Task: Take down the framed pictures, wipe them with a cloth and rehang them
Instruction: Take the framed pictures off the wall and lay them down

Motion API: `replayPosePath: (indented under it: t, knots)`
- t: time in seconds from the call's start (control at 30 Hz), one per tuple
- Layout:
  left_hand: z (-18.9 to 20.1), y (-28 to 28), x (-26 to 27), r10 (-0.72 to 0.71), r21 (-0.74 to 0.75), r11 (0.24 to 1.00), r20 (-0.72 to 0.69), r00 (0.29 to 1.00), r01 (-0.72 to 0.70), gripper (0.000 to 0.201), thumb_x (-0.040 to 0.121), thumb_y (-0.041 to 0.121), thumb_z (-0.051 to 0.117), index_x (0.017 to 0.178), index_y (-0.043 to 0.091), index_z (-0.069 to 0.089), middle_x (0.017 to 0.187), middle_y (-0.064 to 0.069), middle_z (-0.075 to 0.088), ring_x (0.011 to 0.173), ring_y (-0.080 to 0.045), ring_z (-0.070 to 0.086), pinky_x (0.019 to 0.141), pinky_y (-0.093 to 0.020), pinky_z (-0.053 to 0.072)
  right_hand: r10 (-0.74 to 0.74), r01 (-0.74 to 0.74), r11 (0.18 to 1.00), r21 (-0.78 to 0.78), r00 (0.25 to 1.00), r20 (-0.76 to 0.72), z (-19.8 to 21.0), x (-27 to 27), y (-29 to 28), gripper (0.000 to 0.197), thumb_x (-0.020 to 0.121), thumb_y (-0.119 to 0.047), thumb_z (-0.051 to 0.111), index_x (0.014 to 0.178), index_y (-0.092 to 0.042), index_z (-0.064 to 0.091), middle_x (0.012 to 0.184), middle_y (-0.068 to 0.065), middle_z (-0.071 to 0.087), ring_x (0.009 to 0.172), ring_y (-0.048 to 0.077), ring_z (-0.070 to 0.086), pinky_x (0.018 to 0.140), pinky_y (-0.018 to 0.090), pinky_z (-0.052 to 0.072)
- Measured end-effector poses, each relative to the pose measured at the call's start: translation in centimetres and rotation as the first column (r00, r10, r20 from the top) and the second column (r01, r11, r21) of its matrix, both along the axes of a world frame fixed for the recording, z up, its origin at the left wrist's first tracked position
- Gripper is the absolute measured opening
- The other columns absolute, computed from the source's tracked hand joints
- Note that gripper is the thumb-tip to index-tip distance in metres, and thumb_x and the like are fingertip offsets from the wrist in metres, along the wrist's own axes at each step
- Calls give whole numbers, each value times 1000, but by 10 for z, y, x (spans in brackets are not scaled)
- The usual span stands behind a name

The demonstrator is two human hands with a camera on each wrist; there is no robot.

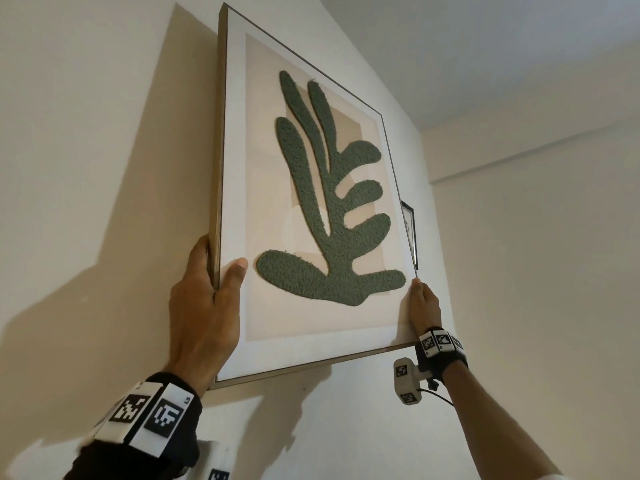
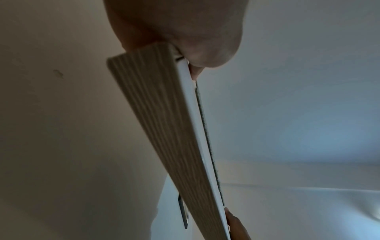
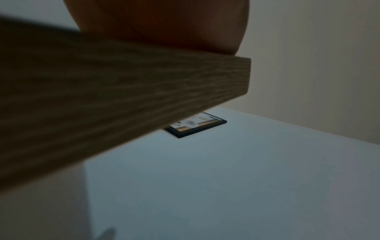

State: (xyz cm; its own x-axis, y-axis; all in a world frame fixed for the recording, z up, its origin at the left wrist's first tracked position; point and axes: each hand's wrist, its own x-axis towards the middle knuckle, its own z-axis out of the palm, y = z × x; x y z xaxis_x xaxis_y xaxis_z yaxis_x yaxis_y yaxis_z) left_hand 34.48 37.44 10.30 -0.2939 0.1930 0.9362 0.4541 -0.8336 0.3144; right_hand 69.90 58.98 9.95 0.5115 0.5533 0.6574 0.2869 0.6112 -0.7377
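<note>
A large wooden-framed picture [image 1: 311,216] with a green leaf shape on a beige mat is held up high against the wall, its bottom tilted away from it. My left hand [image 1: 207,292] grips its lower left edge, thumb on the front, fingers behind. At the lower right corner my right hand [image 1: 424,306] holds the frame's edge. The left wrist view looks along the frame's wood-grain side [image 2: 164,129], with my left hand [image 2: 191,48] at its near end and my right hand [image 2: 236,225] at the far end. The right wrist view shows the wooden edge [image 3: 123,97] under my right hand [image 3: 164,24].
A small dark-framed picture [image 1: 410,233] hangs on the wall just right of the large one, mostly hidden behind it; it also shows as a small picture [image 3: 197,125] in the right wrist view. Bare cream wall [image 1: 86,168] surrounds the frames, and the ceiling [image 1: 519,46] is close above.
</note>
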Motion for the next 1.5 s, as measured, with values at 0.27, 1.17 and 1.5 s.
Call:
replayPosePath:
  t: [0.27, 1.17, 1.5]
  knots:
    - [-8, -24, -6, -144, -18, 989, 40, 989, 145, 25, 107, 26, 60, 131, 21, 61, 99, 12, 71, 81, 9, 63, 67, 0, 40, -165, 165, 986, -2, 986, 16, 0, 26, -78, 39, 103, -44, 38, 72, -23, 50, 76, -1, 55, 80, 26, 48, 76, 35, 37]
    - [-136, -166, 52, -681, -330, 645, 161, 714, 690, 39, 106, 34, 60, 142, 18, 56, 107, 5, 69, 88, -4, 64, 73, -23, 49, -685, 680, 681, -271, 722, 92, -142, 86, -501, 51, 103, -52, 40, 126, -15, 67, 130, 12, 66, 117, 33, 59, 95, 37, 41]
    - [-249, -237, 181, -767, -524, 375, 289, 573, 765, 46, 106, 35, 62, 148, 15, 55, 133, -8, 68, 115, -27, 66, 102, -49, 55, -787, 777, 435, -455, 574, 227, -238, 179, -672, 50, 99, -62, 37, 91, -23, 67, 98, 4, 70, 93, 28, 64, 91, 41, 48]
